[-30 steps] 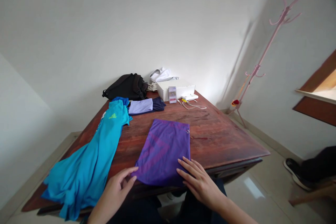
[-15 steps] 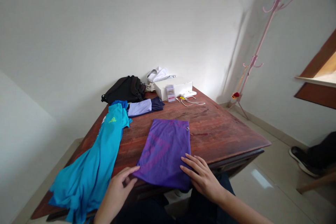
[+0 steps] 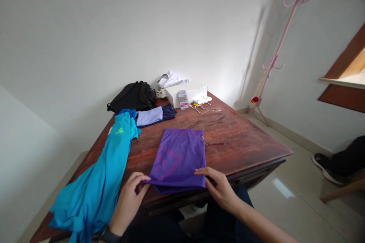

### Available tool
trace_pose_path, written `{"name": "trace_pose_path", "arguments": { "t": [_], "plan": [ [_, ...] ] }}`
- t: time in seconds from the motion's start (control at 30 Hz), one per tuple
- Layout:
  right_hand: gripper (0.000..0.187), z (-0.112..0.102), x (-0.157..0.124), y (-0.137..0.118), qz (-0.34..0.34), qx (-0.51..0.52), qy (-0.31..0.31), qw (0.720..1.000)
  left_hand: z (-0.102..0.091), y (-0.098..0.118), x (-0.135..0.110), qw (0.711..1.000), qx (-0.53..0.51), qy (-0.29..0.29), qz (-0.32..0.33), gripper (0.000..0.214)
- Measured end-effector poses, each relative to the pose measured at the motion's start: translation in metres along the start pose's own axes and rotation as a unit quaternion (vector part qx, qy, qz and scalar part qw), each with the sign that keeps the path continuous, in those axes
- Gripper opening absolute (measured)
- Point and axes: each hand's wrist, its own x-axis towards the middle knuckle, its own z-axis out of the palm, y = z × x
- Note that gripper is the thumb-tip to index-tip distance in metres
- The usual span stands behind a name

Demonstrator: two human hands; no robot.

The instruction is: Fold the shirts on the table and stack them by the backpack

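A purple garment (image 3: 179,152), folded into a rough rectangle, lies at the table's near edge. Its kind is hard to tell while folded. My left hand (image 3: 132,193) pinches the near left corner between thumb and fingers. At the near right corner, my right hand (image 3: 218,186) grips the cloth, fingers on top and thumb below. Between the hands the near edge is lifted and bent slightly back over itself. To the left, a turquoise shirt (image 3: 99,174) with a green logo lies stretched lengthwise, partly hanging over the front edge.
Behind are folded lilac cloth (image 3: 149,116) and navy cloth (image 3: 169,111), a black bag (image 3: 131,97), a white box (image 3: 186,93) and a power strip (image 3: 203,100) with a cable. A pink coat rack (image 3: 281,41) stands right of the wooden table (image 3: 239,140). A person's shoe (image 3: 327,167) shows at far right.
The garment's near edge has been raised and drawn up onto the table, a fold forming along it. My right hand has gone from lying flat on the cloth to gripping its corner.
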Motion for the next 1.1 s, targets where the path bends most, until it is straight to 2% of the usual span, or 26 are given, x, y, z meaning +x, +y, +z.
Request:
{"name": "trace_pose_path", "arguments": {
  "t": [0.07,0.13,0.23,0.3,0.5,0.6,0.73,0.87,1.0,1.1],
  "plan": [
    [0.029,0.002,0.002,-0.001,0.022,0.0,0.01,1.0,0.0,-0.001,0.001,1.0,-0.014,0.007,-0.001,0.018],
    [0.041,0.005,0.003,-0.001,0.005,-0.019,0.0,1.0,0.0,0.0,0.002,0.999,-0.043,-0.002,-0.019,0.019],
    [0.067,0.01,0.004,0.001,-0.087,-0.087,-0.045,0.991,-0.001,0.004,0.003,0.992,-0.094,-0.033,-0.076,0.025],
    [0.073,0.012,0.005,0.002,-0.145,-0.145,-0.07,0.976,-0.002,0.007,0.005,0.99,-0.106,-0.036,-0.09,0.028],
    [0.049,0.008,0.005,0.0,-0.186,-0.189,-0.081,0.961,-0.004,-0.001,0.007,0.998,-0.056,0.021,-0.019,0.018],
    [0.044,0.001,0.001,-0.003,-0.192,-0.178,-0.118,0.958,-0.004,-0.006,0.005,1.0,-0.028,0.001,0.0,0.022],
    [0.042,-0.007,-0.004,-0.007,-0.168,-0.135,-0.146,0.966,-0.004,-0.005,0.001,0.999,0.007,-0.049,0.023,0.047],
    [0.04,-0.015,-0.007,-0.011,-0.149,-0.126,-0.132,0.972,-0.002,0.001,-0.001,0.996,0.014,-0.088,0.03,0.044],
    [0.035,-0.025,-0.009,-0.018,-0.117,-0.162,-0.095,0.975,-0.004,0.014,-0.003,0.996,0.01,-0.083,0.04,0.032],
    [0.032,-0.036,-0.013,-0.024,-0.101,-0.146,-0.071,0.982,-0.01,0.029,-0.004,0.994,-0.008,-0.082,0.065,0.024]
  ]
}}
